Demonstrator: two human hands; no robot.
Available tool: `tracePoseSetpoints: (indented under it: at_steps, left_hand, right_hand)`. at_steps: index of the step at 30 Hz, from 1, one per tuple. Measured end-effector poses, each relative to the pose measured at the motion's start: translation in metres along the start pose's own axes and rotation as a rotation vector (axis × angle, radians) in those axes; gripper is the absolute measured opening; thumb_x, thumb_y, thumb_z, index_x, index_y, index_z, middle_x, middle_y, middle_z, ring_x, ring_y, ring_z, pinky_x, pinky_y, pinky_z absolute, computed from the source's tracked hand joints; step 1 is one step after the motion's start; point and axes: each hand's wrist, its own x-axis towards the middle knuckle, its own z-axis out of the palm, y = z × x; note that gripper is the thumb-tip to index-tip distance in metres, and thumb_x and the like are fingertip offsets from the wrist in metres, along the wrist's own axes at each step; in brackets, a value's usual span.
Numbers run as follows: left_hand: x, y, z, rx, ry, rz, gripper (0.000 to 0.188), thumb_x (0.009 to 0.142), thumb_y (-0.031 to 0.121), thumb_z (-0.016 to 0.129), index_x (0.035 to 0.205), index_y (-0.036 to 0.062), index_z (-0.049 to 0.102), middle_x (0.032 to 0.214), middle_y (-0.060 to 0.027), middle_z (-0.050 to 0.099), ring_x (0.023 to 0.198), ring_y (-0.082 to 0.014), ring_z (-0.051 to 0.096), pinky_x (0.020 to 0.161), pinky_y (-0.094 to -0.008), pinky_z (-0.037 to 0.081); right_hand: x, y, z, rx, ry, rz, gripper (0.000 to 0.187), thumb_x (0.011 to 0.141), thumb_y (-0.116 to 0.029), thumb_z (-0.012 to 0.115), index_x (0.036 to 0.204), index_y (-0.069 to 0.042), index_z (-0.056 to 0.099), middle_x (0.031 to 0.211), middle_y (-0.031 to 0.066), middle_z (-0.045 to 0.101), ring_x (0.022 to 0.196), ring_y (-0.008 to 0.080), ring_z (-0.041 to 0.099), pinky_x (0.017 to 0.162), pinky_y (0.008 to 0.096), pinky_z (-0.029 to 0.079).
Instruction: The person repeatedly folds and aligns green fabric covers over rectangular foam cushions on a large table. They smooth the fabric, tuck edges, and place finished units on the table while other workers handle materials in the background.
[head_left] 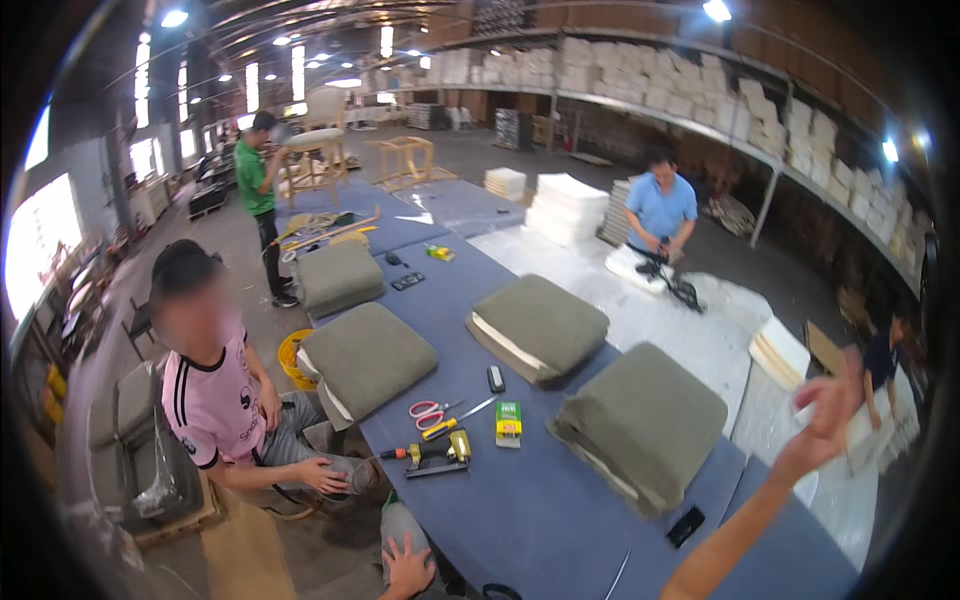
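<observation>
My left hand [408, 568] lies on my grey-trousered knee below the table edge, fingers spread, holding nothing. My right hand [825, 410] is raised over the table's right side, with nothing seen in it; its fingers look apart, slightly curled and a little blurred. Nearest below that arm is a black phone [686, 527], beside a grey-green upholstered cushion [645, 425]. A second cushion [540, 325] sits farther back. On the blue tabletop [520, 510] lie a yellow-and-black staple gun [440, 455], red-handled scissors [430, 411], a yellow-handled tool [440, 430] and a green-yellow box [508, 425].
A person in a pink shirt [225, 390] sits at the left, near more cushions [370, 360] and a yellow bucket [293, 358]. Another in blue [660, 210] works behind a white-covered table [700, 340] with foam stacks [565, 210]. A person in green [255, 180] stands farther back.
</observation>
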Motion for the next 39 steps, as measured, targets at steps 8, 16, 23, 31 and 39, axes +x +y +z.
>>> tracePoseSetpoints:
  at_steps: [8, 16, 23, 31, 39]
  left_hand:
    - [-0.011, 0.042, -0.041, -0.144, -0.017, 0.019, 0.048, 0.095, 0.043, 0.058, 0.136, 0.0192, 0.068, 0.162, -0.0258, 0.036, 0.150, -0.0584, 0.020, 0.118, -0.0733, 0.019]
    - [0.003, 0.053, -0.037, 0.026, 0.010, -0.021, 0.047, 0.092, 0.041, 0.061, 0.132, 0.0177, 0.070, 0.162, -0.0275, 0.034, 0.149, -0.0608, 0.020, 0.115, -0.0767, 0.020]
    - [0.006, 0.056, -0.031, 0.040, 0.005, -0.053, 0.044, 0.092, 0.040, 0.061, 0.128, 0.0169, 0.072, 0.162, -0.0274, 0.035, 0.149, -0.0606, 0.020, 0.115, -0.0776, 0.018]
    - [0.023, 0.038, 0.027, 0.051, 0.133, 0.085, 0.040, 0.091, 0.043, 0.066, 0.127, 0.0268, 0.072, 0.163, -0.0227, 0.030, 0.147, -0.0629, 0.018, 0.110, -0.0821, 0.020]
    - [0.002, 0.003, 0.008, 0.021, 0.143, 0.068, 0.038, 0.094, 0.041, 0.064, 0.128, 0.0279, 0.072, 0.163, -0.0194, 0.032, 0.146, -0.0611, 0.021, 0.109, -0.0822, 0.023]
  right_hand:
    - [-0.254, 0.319, -0.127, -0.633, -0.419, 0.943, 0.081, 0.095, -0.043, 0.068, 0.147, 0.014, 0.042, 0.147, 0.0311, 0.053, 0.133, 0.0418, 0.054, 0.110, 0.0468, 0.043]
    - [-0.260, 0.325, -0.085, -0.770, -0.012, 1.008, 0.081, 0.094, -0.064, 0.063, 0.122, 0.012, 0.056, 0.127, 0.0282, 0.060, 0.113, 0.0450, 0.060, 0.093, 0.0525, 0.048]
    - [-0.260, 0.290, -0.082, -1.295, -0.140, 0.534, 0.059, 0.101, -0.054, 0.058, 0.102, 0.005, 0.058, 0.116, 0.0205, 0.054, 0.106, 0.0418, 0.059, 0.080, 0.0566, 0.049]
    - [-0.230, 0.376, -0.180, -0.860, -0.396, 0.384, 0.042, 0.104, -0.035, 0.058, 0.094, 0.005, 0.064, 0.083, 0.0207, 0.066, 0.073, 0.0382, 0.061, 0.067, 0.0480, 0.047]
    - [-0.299, 0.192, -0.035, -0.482, -0.703, 0.367, 0.054, 0.108, -0.037, 0.044, 0.088, 0.009, 0.064, 0.083, 0.0297, 0.066, 0.078, 0.0444, 0.061, 0.071, 0.0539, 0.047]
